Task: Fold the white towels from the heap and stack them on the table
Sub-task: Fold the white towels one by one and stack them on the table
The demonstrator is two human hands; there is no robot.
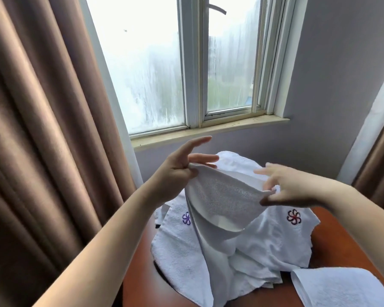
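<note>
A white towel (225,196) hangs in the air above the table, stretched between both hands. My left hand (179,168) pinches its upper left corner between thumb and finger, the other fingers stretched out. My right hand (290,188) pinches the upper right corner at thumb and fingertip, the remaining fingers spread. Below lies the heap of white towels (264,247), two of them showing embroidered flower marks. A folded white towel (339,286) lies at the bottom right on the brown table (339,242).
A brown curtain (42,129) hangs along the left, another (379,178) at the right edge. Behind the table is a window (186,63) with a stone sill (208,131) and a grey wall (333,85).
</note>
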